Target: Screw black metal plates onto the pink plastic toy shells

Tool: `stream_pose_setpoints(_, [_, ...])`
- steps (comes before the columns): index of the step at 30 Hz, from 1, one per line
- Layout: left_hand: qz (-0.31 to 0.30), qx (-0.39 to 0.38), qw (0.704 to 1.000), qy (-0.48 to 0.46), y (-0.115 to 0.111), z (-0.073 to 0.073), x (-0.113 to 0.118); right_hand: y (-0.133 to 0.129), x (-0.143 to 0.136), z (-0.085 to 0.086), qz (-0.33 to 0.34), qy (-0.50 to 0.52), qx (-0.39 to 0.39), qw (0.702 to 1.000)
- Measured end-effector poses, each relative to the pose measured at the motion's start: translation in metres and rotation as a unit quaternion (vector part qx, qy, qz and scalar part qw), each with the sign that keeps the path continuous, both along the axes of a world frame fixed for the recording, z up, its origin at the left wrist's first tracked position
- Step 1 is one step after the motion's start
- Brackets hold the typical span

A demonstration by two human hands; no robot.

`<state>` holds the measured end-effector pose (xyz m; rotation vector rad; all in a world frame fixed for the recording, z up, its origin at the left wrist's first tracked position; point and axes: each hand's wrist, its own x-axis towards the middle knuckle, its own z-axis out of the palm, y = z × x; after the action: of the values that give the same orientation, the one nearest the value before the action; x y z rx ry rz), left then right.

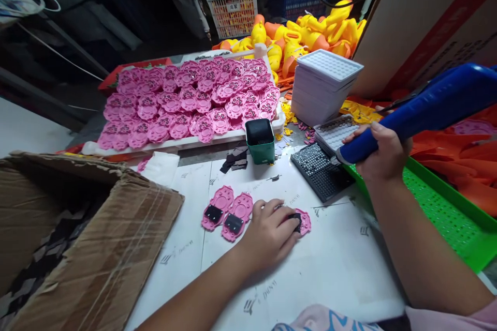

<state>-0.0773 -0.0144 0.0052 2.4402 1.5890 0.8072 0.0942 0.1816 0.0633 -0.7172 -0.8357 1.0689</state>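
Observation:
My left hand (272,230) lies low over the white table, its fingers bent over a pink part (305,221) with a black piece on it; the fingertips touch the part. Left of that hand, two more pink parts (223,199) (241,206) lie side by side, each with a black rectangle. My right hand (384,152) is wrapped round a blue power screwdriver (423,108), tilted with its tip (337,159) down at a black perforated tray (324,173) that holds small shiny pieces.
Pink parts fill a white tray (217,139) at the back. A green container (262,152) stands before it. White trays (320,90) are stacked behind the black tray. An open cardboard box (128,227) is at left, a green basket (446,207) at right.

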Motion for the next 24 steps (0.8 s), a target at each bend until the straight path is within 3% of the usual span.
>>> stream_pose_setpoints(18, [0.004, -0.06, 0.998, -0.024, -0.001, 0.0, -0.002, -0.002, -0.004, 0.0, -0.03, -0.013, 0.015, 0.999])
stream_pose_setpoints(24, [0.021, -0.057, 0.997, -0.05, -0.001, -0.004, -0.002, -0.01, 0.002, 0.013, -0.009, -0.013, 0.012, 1.0])
